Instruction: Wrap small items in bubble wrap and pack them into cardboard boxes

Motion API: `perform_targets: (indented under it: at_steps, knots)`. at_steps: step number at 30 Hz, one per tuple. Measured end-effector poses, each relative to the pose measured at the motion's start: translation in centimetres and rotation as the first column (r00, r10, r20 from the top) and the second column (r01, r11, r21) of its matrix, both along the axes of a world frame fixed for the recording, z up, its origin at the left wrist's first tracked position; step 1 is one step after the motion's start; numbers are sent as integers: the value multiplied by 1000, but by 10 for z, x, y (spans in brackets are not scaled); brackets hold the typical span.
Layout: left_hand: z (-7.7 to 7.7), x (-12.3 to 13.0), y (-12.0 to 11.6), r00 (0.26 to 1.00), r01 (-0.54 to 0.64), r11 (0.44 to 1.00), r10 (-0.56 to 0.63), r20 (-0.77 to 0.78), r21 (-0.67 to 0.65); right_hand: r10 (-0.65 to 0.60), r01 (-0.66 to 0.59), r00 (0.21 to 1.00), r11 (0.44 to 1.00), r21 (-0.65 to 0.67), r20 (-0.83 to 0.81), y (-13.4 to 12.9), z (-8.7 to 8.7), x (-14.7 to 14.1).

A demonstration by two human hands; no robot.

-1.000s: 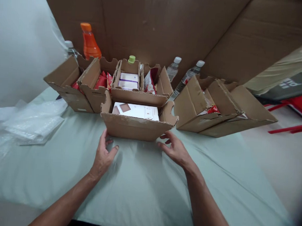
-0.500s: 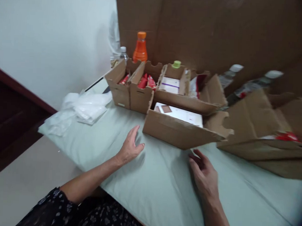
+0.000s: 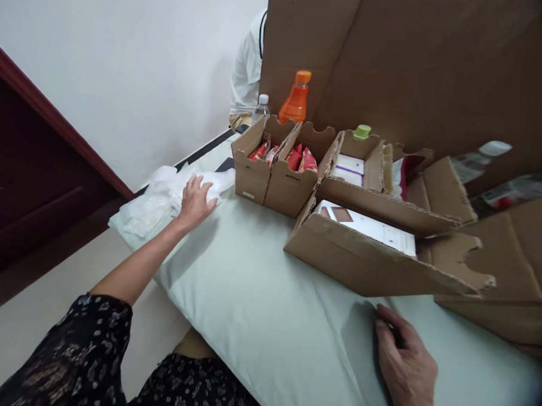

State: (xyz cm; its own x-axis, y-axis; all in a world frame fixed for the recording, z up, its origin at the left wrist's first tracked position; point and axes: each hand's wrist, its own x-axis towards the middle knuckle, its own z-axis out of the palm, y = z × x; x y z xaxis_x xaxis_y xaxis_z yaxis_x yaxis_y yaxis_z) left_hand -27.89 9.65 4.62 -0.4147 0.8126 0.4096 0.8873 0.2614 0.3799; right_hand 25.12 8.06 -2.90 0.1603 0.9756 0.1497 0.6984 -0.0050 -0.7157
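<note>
My left hand [image 3: 195,204] reaches over the crumpled white plastic bags [image 3: 157,198] at the table's left end, fingers spread and holding nothing. Whether its fingertips touch the plastic I cannot tell. My right hand [image 3: 405,364] rests on the pale green cloth [image 3: 249,298], fingers loosely curled, with a gap between thumb and forefinger and no object seen in it. Just beyond it stands the front cardboard box [image 3: 362,270], which holds a white carton [image 3: 373,228].
Behind are more cardboard boxes [image 3: 252,178] with red packets [image 3: 306,161] and a white box [image 3: 350,169]. An orange bottle [image 3: 296,99] and clear bottles [image 3: 482,158] stand against a tall cardboard panel [image 3: 415,71]. A person in a white sleeve [image 3: 246,76] is partly hidden behind it.
My left hand has moved left from near the front box to the plastic bags. My right hand stays near the front box. The view has turned left, bringing the person's white sleeve into sight.
</note>
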Motion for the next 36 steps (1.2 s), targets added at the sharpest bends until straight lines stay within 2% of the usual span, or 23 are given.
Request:
perform_targets:
  at_steps: [3,5,7,9,12,15,18,21,24,26,27,29,30,31,32,34,36]
  knots:
    - [0,2,38,999,16,997,-20,-48,-79,13,-13,1000,999,42,2,0,-2,1]
    - [-1,2,55,997,31,995,-37,-64,-94,17,-17,1000,997,78,-1,1,-2,1]
    - [-2,1,62,997,40,995,-46,-64,-88,28,-27,1000,995,98,-9,0,-1,1]
    - [2,2,57,997,42,998,-45,-60,-44,32,-29,999,994,101,-20,0,0,1]
    - [14,15,28,995,91,986,-85,-51,139,19,-15,999,995,94,-39,-1,-1,1]
    - [32,48,-20,982,188,927,-183,-47,325,19,-14,998,996,92,-57,2,-4,1]
    - [46,95,-66,956,271,884,-294,3,382,24,-13,996,992,129,-83,6,-5,-1]
    - [51,141,-97,902,295,869,-390,184,397,43,-28,991,993,117,-127,3,6,-6]
    - [47,177,-112,792,262,899,-409,453,351,123,-114,974,992,58,-189,-16,31,-18]
    - [41,197,-115,647,287,913,-408,644,290,291,-282,927,957,70,-237,-41,49,-36]
    - [38,207,-115,547,323,909,-405,733,262,404,-393,877,915,96,-261,-56,57,-48]
    - [33,225,-115,328,422,877,-382,864,227,609,-601,730,788,134,-310,-85,66,-74]
    - [31,232,-116,237,468,856,-360,902,219,662,-660,669,738,141,-337,-98,67,-87]
    - [30,239,-116,170,505,837,-335,927,210,680,-685,635,715,140,-367,-109,68,-97]
    - [30,243,-116,126,535,821,-311,942,199,665,-678,631,723,134,-400,-118,68,-106]
    - [31,247,-116,73,584,793,-264,962,173,580,-608,667,787,108,-468,-128,67,-113]
    - [33,243,-114,25,647,748,-212,977,146,493,-548,692,834,61,-527,-132,67,-107]
